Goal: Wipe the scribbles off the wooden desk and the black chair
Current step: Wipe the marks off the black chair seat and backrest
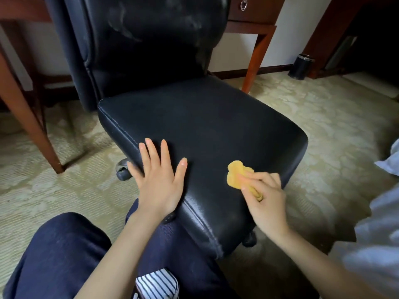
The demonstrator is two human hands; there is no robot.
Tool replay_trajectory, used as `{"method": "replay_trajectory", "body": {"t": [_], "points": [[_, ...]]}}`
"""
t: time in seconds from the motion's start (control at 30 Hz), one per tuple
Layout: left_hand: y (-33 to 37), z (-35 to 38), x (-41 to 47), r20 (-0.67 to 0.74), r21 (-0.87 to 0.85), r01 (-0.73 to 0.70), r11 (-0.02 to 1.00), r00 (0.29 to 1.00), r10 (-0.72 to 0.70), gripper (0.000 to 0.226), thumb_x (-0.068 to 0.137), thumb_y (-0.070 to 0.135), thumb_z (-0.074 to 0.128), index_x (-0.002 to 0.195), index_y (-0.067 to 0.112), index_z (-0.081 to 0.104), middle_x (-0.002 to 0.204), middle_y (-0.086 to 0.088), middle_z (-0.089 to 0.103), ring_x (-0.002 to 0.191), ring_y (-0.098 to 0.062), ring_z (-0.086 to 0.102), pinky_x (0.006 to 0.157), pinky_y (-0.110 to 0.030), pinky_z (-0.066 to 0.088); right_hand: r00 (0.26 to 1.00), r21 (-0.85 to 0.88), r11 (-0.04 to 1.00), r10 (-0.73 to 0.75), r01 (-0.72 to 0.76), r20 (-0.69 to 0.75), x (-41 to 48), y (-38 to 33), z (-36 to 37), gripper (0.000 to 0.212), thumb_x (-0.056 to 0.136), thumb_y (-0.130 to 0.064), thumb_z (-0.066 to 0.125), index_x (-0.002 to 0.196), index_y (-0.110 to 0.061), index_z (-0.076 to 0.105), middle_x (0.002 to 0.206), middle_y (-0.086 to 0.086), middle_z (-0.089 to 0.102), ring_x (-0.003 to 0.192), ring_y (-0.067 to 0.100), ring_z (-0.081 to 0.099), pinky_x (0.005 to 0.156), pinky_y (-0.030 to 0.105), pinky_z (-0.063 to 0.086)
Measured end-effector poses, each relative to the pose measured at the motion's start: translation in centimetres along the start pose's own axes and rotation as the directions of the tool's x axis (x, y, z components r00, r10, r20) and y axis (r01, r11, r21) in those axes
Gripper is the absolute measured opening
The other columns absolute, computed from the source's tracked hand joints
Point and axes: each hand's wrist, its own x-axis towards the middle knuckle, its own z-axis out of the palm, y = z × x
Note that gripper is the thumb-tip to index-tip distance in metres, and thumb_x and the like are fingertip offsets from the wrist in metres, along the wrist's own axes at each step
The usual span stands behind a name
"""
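On the front edge of the black leather chair seat [205, 130], the left hand [158, 180] lies flat, fingers spread wide — the right hand [265, 195] pinches a crumpled yellow cloth [236, 174] against the seat. Farther back, pale smears streak the backrest — behind it stands the reddish wooden desk [254, 24].

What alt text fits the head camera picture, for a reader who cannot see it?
A right hand holds a yellow cloth on the seat of a black chair, while the left hand rests flat on it. Pale smears mark its backrest.
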Motion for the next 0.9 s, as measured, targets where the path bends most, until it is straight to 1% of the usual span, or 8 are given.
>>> {"method": "replay_trajectory", "body": {"t": [0.07, 0.17, 0.33, 0.5, 0.6, 0.73, 0.8, 0.9], "points": [[-0.3, -0.5, 0.2, -0.015, -0.037, 0.036, 0.999, 0.999, -0.036, 0.066, 0.097, 0.049, 0.021, 0.151, 0.020, -0.003, 0.157, -0.003, -0.021, 0.142, -0.016, -0.025, 0.111, -0.051, -0.015, 0.997, 0.054, 0.996, -0.077, 0.075, 0.027, -0.5, -1.4, 0.7, 0.025, 0.081, -0.023, 0.056, 0.098, -0.023, 0.075, 0.098, -0.020, 0.059, 0.088, 0.007, 0.043, 0.084, 0.007, 0.039], [-1.0, -1.0, 0.4, -0.028, -0.071, 0.049, 0.996, 0.998, -0.051, 0.064, 0.098, 0.047, 0.022, 0.151, 0.022, -0.003, 0.157, -0.002, -0.022, 0.142, -0.015, -0.025, 0.111, -0.050, -0.015, 0.972, 0.151, 0.965, -0.226, 0.213, 0.071, -0.9, -3.4, 1.9, 0.022, 0.082, -0.018, 0.060, 0.099, -0.021, 0.075, 0.100, -0.010, 0.064, 0.089, 0.011, 0.047, 0.082, 0.018, 0.044], [-3.0, -1.8, 1.7, -0.058, -0.088, 0.090, 0.992, 0.994, -0.096, 0.061, 0.099, 0.045, 0.020, 0.152, 0.022, 0.000, 0.157, -0.001, -0.020, 0.143, -0.015, -0.023, 0.112, -0.051, -0.014, 0.826, 0.278, 0.850, -0.512, 0.448, 0.234, 0.5, -6.0, 3.6, 0.021, 0.085, -0.015, 0.064, 0.104, -0.018, 0.074, 0.102, -0.001, 0.067, 0.087, 0.019, 0.053, 0.079, 0.029, 0.045], [-5.7, -3.2, 4.3, -0.056, -0.082, 0.087, 0.993, 0.994, -0.091, 0.059, 0.099, 0.045, 0.020, 0.152, 0.025, 0.002, 0.158, 0.002, -0.018, 0.143, -0.013, -0.021, 0.113, -0.048, -0.012, 0.708, 0.239, 0.767, -0.642, 0.596, 0.294, 4.5, -6.3, 6.0, 0.026, 0.082, -0.008, 0.068, 0.105, -0.017, 0.074, 0.098, 0.002, 0.067, 0.077, 0.023, 0.051, 0.072, 0.033, 0.042], [-7.1, -3.8, 5.5, -0.025, -0.087, 0.065, 0.994, 0.997, -0.067, 0.058, 0.099, 0.045, 0.020, 0.152, 0.027, 0.003, 0.157, 0.006, -0.018, 0.143, -0.011, -0.020, 0.114, -0.046, -0.011, 0.729, 0.205, 0.782, -0.623, 0.588, 0.285, 7.9, -5.4, 7.8, 0.020, 0.083, -0.013, 0.061, 0.097, -0.018, 0.075, 0.091, 0.002, 0.066, 0.076, 0.022, 0.046, 0.068, 0.037, 0.044], [-8.2, -4.6, 6.9, 0.008, -0.032, 0.005, 0.999, 1.000, -0.005, 0.056, 0.100, 0.045, 0.019, 0.151, 0.030, 0.002, 0.157, 0.009, -0.019, 0.143, -0.009, -0.020, 0.114, -0.045, -0.011, 0.810, 0.075, 0.889, -0.444, 0.452, 0.383, 13.7, -3.1, 9.9, 0.021, 0.084, -0.012, 0.058, 0.090, -0.019, 0.077, 0.083, 0.005, 0.067, 0.074, 0.027, 0.047, 0.069, 0.042, 0.046], [-8.6, -4.8, 7.3, 0.029, -0.011, -0.013, 1.000, 0.999, 0.014, 0.056, 0.099, 0.045, 0.019, 0.151, 0.031, 0.001, 0.156, 0.010, -0.019, 0.143, -0.008, -0.020, 0.115, -0.044, -0.011, 0.845, -0.011, 0.940, -0.303, 0.342, 0.440, 16.5, -1.4, 11.0, 0.023, 0.089, -0.009, 0.057, 0.095, -0.020, 0.077, 0.089, 0.006, 0.067, 0.080, 0.029, 0.048, 0.077, 0.042, 0.044], [-8.9, -5.2, 7.7, 0.061, 0.009, -0.025, 1.000, 0.998, 0.025, 0.058, 0.099, 0.046, 0.019, 0.151, 0.030, -0.002, 0.156, 0.007, -0.020, 0.142, -0.005, -0.021, 0.115, -0.041, -0.012, 0.875, -0.139, 0.965, -0.137, 0.224, 0.464, 20.2, 0.7, 12.2, 0.026, 0.091, -0.011, 0.054, 0.101, -0.025, 0.075, 0.093, 0.002, 0.065, 0.094, 0.031, 0.052, 0.089, 0.041, 0.040]]}}
